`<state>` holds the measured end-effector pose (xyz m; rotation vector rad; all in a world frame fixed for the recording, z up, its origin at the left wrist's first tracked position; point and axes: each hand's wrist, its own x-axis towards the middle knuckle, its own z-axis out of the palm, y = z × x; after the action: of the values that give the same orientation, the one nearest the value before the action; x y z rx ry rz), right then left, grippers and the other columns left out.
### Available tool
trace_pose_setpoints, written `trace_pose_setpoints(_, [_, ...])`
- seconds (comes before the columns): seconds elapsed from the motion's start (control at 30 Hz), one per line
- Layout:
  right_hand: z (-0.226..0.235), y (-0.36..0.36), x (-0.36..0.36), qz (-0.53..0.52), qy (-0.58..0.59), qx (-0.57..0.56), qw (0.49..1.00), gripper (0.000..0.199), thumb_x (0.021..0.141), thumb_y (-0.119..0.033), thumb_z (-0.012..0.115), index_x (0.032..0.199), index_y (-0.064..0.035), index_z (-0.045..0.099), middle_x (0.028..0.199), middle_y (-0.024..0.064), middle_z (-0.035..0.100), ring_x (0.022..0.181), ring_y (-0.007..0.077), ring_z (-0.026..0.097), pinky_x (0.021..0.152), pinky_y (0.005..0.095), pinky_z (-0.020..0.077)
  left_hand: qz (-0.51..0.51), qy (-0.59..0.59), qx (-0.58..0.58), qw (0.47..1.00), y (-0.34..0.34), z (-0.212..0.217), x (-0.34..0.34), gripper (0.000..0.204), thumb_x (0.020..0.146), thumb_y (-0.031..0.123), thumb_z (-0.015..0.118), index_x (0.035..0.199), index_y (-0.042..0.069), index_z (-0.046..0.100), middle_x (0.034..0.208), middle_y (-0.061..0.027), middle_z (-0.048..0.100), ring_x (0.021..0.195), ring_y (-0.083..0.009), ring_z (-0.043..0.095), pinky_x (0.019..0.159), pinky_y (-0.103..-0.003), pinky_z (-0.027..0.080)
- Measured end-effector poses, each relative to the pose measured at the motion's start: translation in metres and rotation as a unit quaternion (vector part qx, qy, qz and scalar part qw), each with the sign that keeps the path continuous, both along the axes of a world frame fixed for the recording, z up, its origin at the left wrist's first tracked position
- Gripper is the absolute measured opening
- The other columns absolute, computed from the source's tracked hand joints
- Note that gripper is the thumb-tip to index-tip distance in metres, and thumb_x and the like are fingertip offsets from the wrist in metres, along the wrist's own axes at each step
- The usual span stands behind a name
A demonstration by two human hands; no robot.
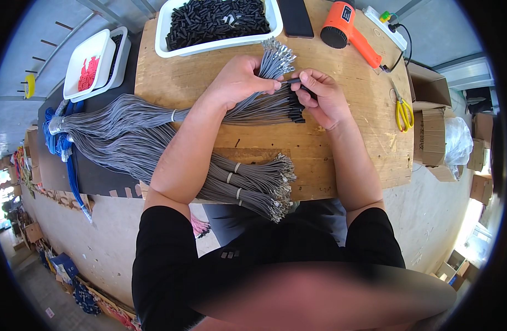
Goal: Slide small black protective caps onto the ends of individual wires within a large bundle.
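My left hand (242,81) is wrapped around a raised bunch of grey wires (275,62), metal-tipped ends fanned above my fist, probably to keep them gathered yet reachable. My right hand (326,98) pinches a small black tube (293,81) at my left thumb, over the wooden surface (369,127); fingertips seem to suit so slim a piece. Below lie wires with black ends (296,110). A white tray (220,49) of black tubes sits just beyond, seemingly for easy reach. Nearer me, pale ties (230,177) bind other grey bundles (253,181), likely preventing tangles.
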<state>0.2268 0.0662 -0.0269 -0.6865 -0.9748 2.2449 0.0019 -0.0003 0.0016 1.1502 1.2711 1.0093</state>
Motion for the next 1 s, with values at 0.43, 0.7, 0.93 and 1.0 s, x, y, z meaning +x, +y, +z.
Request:
trace_pose_setpoints(0.43, [0.005,0.001,0.003,0.024,-0.029,0.030,0.999,0.017,0.097,-0.016,0.068,0.104,-0.0004,0.068,0.087,0.0053,0.069,0.060,0.0046,0.045,0.049,0.0175,0.0311,-0.012,0.021,-0.013,1.000,-0.002,0.004,0.001,0.023,0.077,0.008,0.080,0.096,-0.004,0.073,0.083,-0.0081,0.073,0.074,-0.0128,0.068,0.072,-0.026,0.052])
trace_pose_setpoints(0.7, [0.009,0.004,0.004,-0.060,-0.047,0.089,0.993,0.015,0.092,-0.003,0.067,0.107,-0.0002,0.068,0.088,0.0033,0.067,0.064,0.0037,0.048,0.053,0.0175,0.0331,-0.024,0.030,0.009,0.999,0.001,-0.013,0.000,0.026,0.079,0.015,0.081,0.099,0.000,0.076,0.083,-0.0076,0.074,0.076,-0.0121,0.068,0.076,-0.027,0.051])
trace_pose_setpoints(0.93, [0.011,-0.007,-0.003,-0.055,-0.089,0.126,0.986,0.018,0.089,-0.003,0.072,0.106,0.0003,0.069,0.086,0.0002,0.067,0.066,0.0024,0.050,0.057,0.0180,0.0356,-0.033,0.024,-0.014,0.999,0.000,-0.003,0.002,0.024,0.080,0.012,0.079,0.098,-0.003,0.074,0.086,-0.0091,0.074,0.075,-0.0133,0.069,0.072,-0.027,0.053])
trace_pose_setpoints(1.0, [0.009,-0.006,-0.001,-0.057,-0.097,0.131,0.985,0.016,0.089,-0.003,0.072,0.105,0.0001,0.069,0.084,-0.0003,0.067,0.065,0.0023,0.049,0.057,0.0181,0.0353,-0.025,0.007,-0.018,0.999,-0.001,0.001,0.004,0.023,0.081,0.012,0.079,0.097,-0.004,0.073,0.085,-0.0099,0.074,0.074,-0.0140,0.069,0.070,-0.027,0.055])
